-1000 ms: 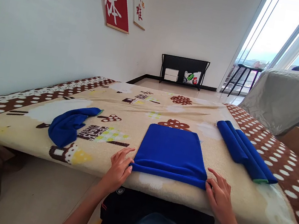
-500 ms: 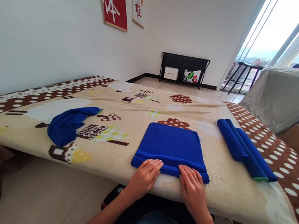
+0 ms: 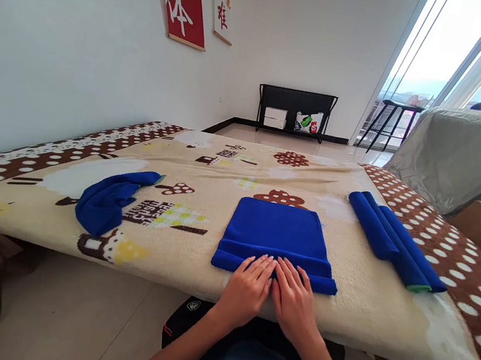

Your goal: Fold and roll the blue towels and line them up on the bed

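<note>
A blue towel [image 3: 279,226] lies in front of me on the bed, its far part flat and its near edge rolled into a thick band. My left hand [image 3: 248,283] rests on the middle of that band, fingers stretched forward over it. Close beside it, my right hand [image 3: 292,296] lies on the same band with its fingers also extended. The two hands nearly touch at the fingertips. What lies under the palms is hidden.
A crumpled blue towel [image 3: 110,201] lies to the left. Two rolled blue towels [image 3: 396,243] sit side by side on the right. All rest on a patterned cream blanket [image 3: 191,252]. A black rack [image 3: 297,100] stands by the far wall.
Both hands have slid inward along the rolled edge, from apart to almost together at its middle. The other towels have stayed put.
</note>
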Motion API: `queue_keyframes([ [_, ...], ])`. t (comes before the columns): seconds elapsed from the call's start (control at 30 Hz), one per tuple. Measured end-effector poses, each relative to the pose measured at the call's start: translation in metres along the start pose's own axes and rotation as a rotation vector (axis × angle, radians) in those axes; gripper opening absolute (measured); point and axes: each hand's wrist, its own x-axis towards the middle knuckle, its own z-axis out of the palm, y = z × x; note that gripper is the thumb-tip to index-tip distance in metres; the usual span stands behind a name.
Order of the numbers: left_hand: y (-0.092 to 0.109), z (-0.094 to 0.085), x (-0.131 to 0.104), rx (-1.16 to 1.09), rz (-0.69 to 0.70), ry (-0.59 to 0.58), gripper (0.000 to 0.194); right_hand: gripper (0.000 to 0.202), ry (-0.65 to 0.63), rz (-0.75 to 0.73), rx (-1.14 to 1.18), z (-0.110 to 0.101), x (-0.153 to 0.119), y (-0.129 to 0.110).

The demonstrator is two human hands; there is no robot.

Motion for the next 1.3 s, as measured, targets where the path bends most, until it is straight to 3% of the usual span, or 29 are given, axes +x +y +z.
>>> queue_keyframes([
  [0.07,-0.008,0.002,-0.002,0.043,-0.073,-0.005,0.043,0.041,0.002,0.061,-0.038,0.001,-0.002,0.010],
  [0.17,-0.037,-0.005,-0.020,0.124,-0.159,0.010,0.044,0.044,0.030,0.153,-0.114,-0.003,-0.019,0.045],
  [0.27,-0.064,-0.016,-0.042,0.195,-0.185,0.018,0.045,0.046,0.040,0.183,-0.167,-0.011,-0.039,0.080],
  [0.37,-0.077,-0.024,-0.057,0.258,-0.171,0.039,0.047,0.047,0.066,0.166,-0.194,-0.018,-0.052,0.095],
  [0.53,-0.077,-0.036,-0.070,0.257,-0.080,0.104,0.052,0.041,0.191,0.105,-0.151,-0.028,-0.062,0.096],
  [0.7,-0.079,-0.041,-0.068,0.125,-0.049,-0.002,0.050,0.041,0.068,-0.010,-0.037,-0.031,-0.064,0.103],
  [0.9,-0.087,-0.040,-0.046,0.027,-0.128,-0.036,0.045,0.029,0.018,0.087,0.037,-0.027,-0.045,0.109],
  [1.13,-0.094,-0.053,-0.019,-0.007,-0.205,-0.111,0.033,0.023,-0.062,0.183,0.096,-0.032,-0.016,0.108],
  [1.23,-0.085,-0.050,-0.014,0.119,-0.227,-0.130,0.028,0.021,-0.047,0.216,-0.045,-0.029,-0.012,0.098],
  [1.3,-0.070,-0.042,-0.009,0.203,-0.232,-0.084,0.030,0.024,0.008,0.228,-0.110,-0.024,-0.008,0.083],
])
